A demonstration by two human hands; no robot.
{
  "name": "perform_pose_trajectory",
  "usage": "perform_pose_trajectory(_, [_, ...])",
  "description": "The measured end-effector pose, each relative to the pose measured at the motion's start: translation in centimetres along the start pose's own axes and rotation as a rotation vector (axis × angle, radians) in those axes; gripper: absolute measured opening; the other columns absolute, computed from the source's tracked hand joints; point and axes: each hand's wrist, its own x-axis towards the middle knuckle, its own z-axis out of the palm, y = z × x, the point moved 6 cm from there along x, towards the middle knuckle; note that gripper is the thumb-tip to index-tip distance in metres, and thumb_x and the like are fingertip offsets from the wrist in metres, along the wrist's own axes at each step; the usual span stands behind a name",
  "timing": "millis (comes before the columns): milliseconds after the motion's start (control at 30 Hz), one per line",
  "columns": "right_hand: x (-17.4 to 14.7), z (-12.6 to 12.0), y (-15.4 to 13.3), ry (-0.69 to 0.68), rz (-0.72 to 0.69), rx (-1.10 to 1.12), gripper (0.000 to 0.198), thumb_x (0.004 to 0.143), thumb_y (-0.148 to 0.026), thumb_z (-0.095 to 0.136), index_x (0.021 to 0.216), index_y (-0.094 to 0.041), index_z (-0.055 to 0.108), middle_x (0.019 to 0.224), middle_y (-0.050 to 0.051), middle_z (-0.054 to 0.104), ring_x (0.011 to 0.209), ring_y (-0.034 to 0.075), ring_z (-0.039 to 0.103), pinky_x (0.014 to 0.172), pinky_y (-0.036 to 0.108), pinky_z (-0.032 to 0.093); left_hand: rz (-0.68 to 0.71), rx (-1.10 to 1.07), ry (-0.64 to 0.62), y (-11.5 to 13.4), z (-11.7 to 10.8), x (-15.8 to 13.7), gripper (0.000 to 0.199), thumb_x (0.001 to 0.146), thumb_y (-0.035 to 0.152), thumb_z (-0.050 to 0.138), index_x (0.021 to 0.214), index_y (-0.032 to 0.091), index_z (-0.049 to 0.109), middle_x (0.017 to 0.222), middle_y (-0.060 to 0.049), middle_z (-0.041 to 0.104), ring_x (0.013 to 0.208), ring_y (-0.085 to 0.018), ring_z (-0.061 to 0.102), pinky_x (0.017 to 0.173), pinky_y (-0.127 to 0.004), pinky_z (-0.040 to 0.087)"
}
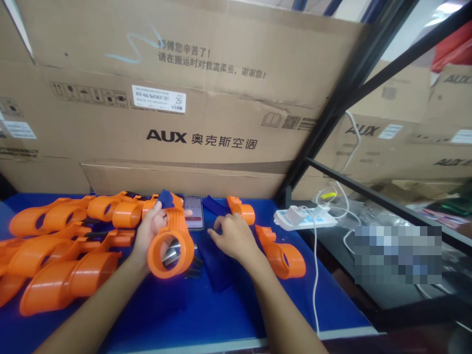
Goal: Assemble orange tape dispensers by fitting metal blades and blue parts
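My left hand point(157, 221) is closed around the upper end of an orange plastic piece with a wide ring point(188, 248). A small dark blue part point(165, 198) shows at the top of that piece, by my fingertips. The ring hangs toward me, and shiny metal pieces point(195, 268) lie on the table behind it. Over the table to the right, my right hand point(234, 236) has its fingers loosely bent and its thumb apart, with nothing visible in it. Below that hand lies a dark blue piece point(217, 265); whether they touch, I cannot tell.
Several similar orange ringed pieces point(92, 273) lie in rows at left; two more orange pieces point(289, 258) lie at right. A phone point(193, 209) rests behind my hands. A white power strip point(309, 219) with a cable stands beside the black frame point(332, 123). A cardboard wall point(206, 118) rises behind.
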Motion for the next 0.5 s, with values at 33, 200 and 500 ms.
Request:
perform_pose_trajectory(33, [-0.1, 0.3, 0.1, -0.049, 0.006, -0.077, 0.023, 0.085, -0.042, 0.071, 0.088, -0.019, 0.074, 0.096, 0.014, 0.073, 0.104, 0.033, 0.062, 0.088, 0.042, 0.045, 0.003, -0.006, 0.002, -0.1, 0.1, 0.0, 0.048, 0.089, 0.046, 0.064, 0.119, 0.008, 0.066, 0.098, -0.016, 0.078, 0.079, -0.027, 0.075, 0.069, -0.036, 0.061])
perform_pose_trajectory(200, [-0.3, 1.0, 0.1, -0.109, -0.015, -0.197, 0.019, 0.086, -0.036, 0.07, 0.089, -0.018, 0.074, 0.098, 0.014, 0.073, 0.106, 0.032, 0.064, 0.085, 0.04, 0.045, 0.023, 0.009, 0.01, -0.5, 0.6, -0.2, 0.041, 0.088, 0.04, 0.065, 0.113, 0.009, 0.069, 0.096, -0.014, 0.078, 0.082, -0.028, 0.075, 0.074, -0.037, 0.061])
perform_pose_trajectory(500, [-0.1, -1.1, 1.5, 0.187, 0.025, 0.034, 0.013, 0.087, -0.026, 0.064, 0.074, -0.024, 0.063, 0.069, 0.005, 0.069, 0.064, 0.022, 0.065, 0.054, 0.03, 0.036, 0.005, 0.057, -0.008, -0.6, 0.5, 0.1, 0.042, 0.089, 0.046, 0.064, 0.111, 0.012, 0.071, 0.095, -0.014, 0.077, 0.086, -0.028, 0.075, 0.078, -0.038, 0.061])
